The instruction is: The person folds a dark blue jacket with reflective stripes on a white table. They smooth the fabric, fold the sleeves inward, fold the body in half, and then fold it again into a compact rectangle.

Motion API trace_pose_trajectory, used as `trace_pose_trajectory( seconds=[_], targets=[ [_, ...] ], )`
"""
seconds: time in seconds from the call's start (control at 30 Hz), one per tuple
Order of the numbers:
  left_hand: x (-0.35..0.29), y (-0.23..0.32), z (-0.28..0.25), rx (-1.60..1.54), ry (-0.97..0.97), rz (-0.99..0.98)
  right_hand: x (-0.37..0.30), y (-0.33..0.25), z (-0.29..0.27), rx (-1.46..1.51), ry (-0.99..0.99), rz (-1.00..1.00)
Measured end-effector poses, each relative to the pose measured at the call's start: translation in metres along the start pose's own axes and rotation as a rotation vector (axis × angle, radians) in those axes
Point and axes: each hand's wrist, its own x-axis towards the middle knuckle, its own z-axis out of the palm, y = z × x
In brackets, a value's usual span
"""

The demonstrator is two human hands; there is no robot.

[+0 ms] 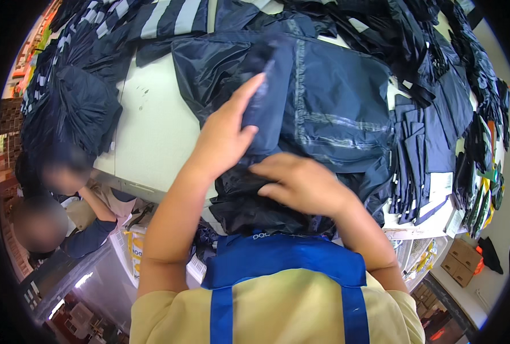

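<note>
A dark navy garment (346,86) of thin, slick fabric lies spread on the table in front of me, with shiny tape along its seams. A long strip of it (271,109) is folded over at the middle, and its far end is blurred by motion. My left hand (226,135) lies against the left side of this strip, fingers stretched out and thumb apart. My right hand (301,180), slightly blurred, rests over the near part of the fabric, its fingers and thumb apart. Crumpled black fabric (261,212) bunches between my hands and my blue apron (289,258).
White tabletop (152,114) shows left of the garment. Dark garments (71,109) heap at the far left, some striped (172,17). Folded dark pieces (412,155) are stacked at the right. Two people (66,212) are at the lower left. Cardboard boxes (461,261) stand at the lower right.
</note>
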Motion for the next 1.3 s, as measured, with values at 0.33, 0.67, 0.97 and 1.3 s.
trace_pose_trajectory(
  seconds=[0.33, 0.67, 0.97, 1.3],
  targets=[
    [-0.068, -0.066, -0.075, -0.087, 0.675, -0.148, -0.198, 0.219, -0.06, -0.024, 0.815, 1.116],
    [-0.115, -0.01, 0.005, -0.743, 0.362, -0.005, -0.091, 0.085, -0.038, 0.103, 0.994, 0.409],
    [-0.135, 0.005, 0.019, -0.638, 0.213, -0.081, 0.033, -0.07, -0.038, 0.334, 0.581, -0.207],
    [-0.089, 0.052, -0.034, -0.537, 0.36, -0.135, 0.044, -0.071, -0.017, 0.554, 0.369, -0.155]
  ],
)
